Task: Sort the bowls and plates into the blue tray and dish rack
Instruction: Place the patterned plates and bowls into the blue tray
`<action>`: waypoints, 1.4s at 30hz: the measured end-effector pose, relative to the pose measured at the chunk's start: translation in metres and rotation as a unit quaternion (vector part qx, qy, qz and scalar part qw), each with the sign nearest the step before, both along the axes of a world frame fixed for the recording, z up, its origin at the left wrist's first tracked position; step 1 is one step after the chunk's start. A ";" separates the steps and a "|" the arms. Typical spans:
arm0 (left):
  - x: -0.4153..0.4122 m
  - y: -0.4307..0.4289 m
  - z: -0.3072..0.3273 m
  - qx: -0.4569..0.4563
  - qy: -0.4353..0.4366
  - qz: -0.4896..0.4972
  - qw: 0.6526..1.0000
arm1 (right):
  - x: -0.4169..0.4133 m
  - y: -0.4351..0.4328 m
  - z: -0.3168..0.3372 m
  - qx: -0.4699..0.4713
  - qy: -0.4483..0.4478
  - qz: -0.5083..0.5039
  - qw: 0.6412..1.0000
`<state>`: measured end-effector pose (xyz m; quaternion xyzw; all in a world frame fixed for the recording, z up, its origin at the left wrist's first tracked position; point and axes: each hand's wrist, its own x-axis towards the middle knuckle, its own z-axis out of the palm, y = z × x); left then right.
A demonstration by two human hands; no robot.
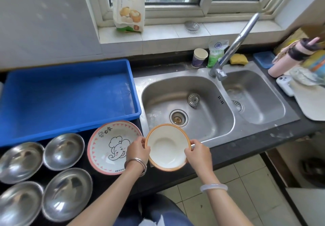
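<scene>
I hold a white bowl with an orange rim (pixel 167 145) over the front edge of the sink, tilted toward me. My left hand (pixel 138 149) grips its left rim and my right hand (pixel 198 153) grips its right rim. Just left of it a pink-rimmed plate with an elephant drawing (pixel 110 145) lies on the dark counter. Several steel bowls (pixel 64 151) sit upright at the lower left. The blue tray (pixel 70 94) stands behind them, with nothing inside. No dish rack is in view.
A double steel sink (pixel 190 101) with a tall tap (pixel 233 46) fills the middle. Behind it stand a paper cup (pixel 198 58), a green packet and a yellow sponge. A pink bottle, a blue lid and a white board crowd the right counter.
</scene>
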<state>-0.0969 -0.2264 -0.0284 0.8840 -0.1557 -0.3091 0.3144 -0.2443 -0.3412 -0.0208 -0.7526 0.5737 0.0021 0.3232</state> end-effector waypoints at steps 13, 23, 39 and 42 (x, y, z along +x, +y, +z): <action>-0.003 0.005 -0.002 -0.041 0.019 0.033 0.998 | 0.009 -0.007 -0.004 0.056 -0.012 0.061 0.996; 0.029 0.041 0.003 -0.058 -0.029 0.116 0.991 | 0.026 -0.016 0.006 -0.065 0.029 0.105 0.992; 0.083 0.101 -0.011 0.000 -0.011 0.146 0.989 | 0.139 0.032 -0.002 -0.082 0.084 0.286 0.951; 0.086 0.106 -0.014 0.001 0.034 0.143 0.989 | 0.157 0.041 -0.007 -0.089 0.147 0.318 0.932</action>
